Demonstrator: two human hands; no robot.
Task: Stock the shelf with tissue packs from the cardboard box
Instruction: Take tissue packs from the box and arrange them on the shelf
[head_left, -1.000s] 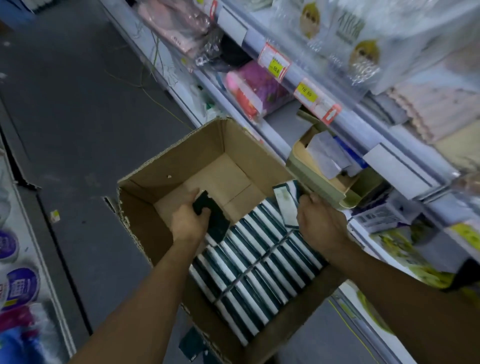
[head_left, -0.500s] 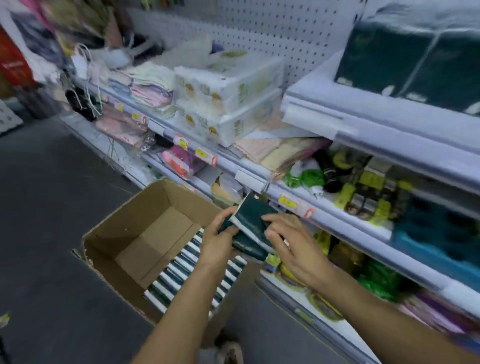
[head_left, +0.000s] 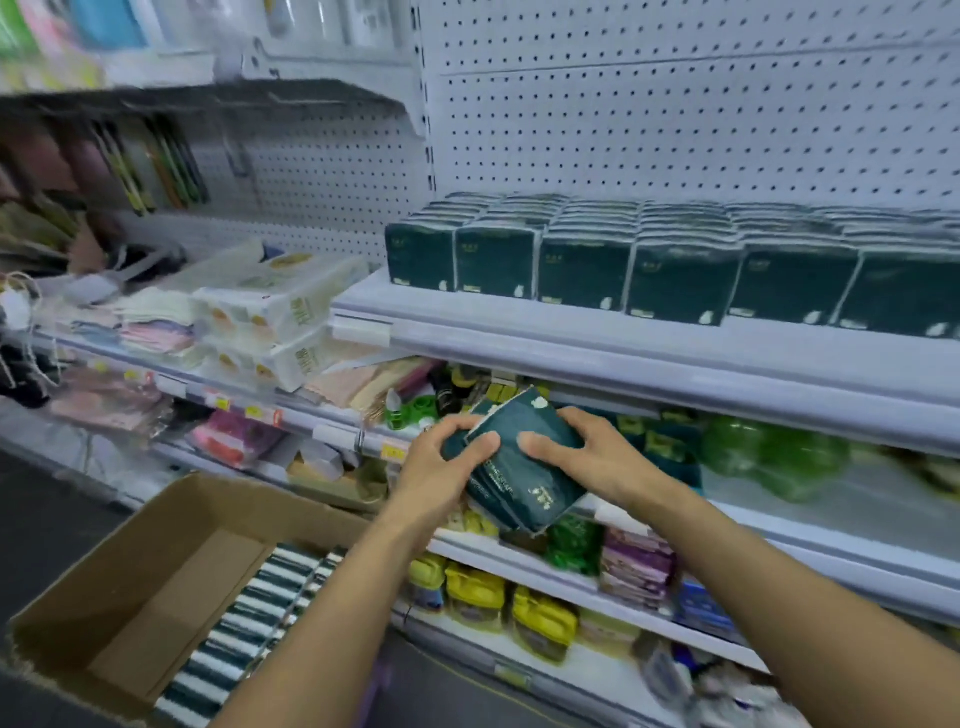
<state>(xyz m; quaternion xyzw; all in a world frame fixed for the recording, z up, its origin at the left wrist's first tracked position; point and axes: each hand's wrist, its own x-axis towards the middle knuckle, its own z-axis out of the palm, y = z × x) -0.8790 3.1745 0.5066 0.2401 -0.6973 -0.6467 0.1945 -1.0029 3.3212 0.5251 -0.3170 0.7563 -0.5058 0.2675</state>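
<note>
My left hand (head_left: 441, 467) and my right hand (head_left: 592, 457) together grip a small stack of dark green tissue packs (head_left: 519, 467), held tilted in front of the middle shelves. Above them, the white shelf (head_left: 597, 348) carries a long row of the same green packs (head_left: 587, 260), several deep, standing upright. The open cardboard box (head_left: 156, 561) sits low at the left, with several rows of green-and-white packs (head_left: 244, 639) filling its right part and bare cardboard on its left.
White pegboard (head_left: 675, 104) backs the shelves. White tissue bundles (head_left: 275, 312) and folded cloths lie on the shelf to the left. Green, yellow and purple packets fill the lower shelves (head_left: 519, 608). Dark floor lies at the far left.
Both hands lifted packs out of the box and brought them together into one stack. The view rose from the box to the shelf with the green packs.
</note>
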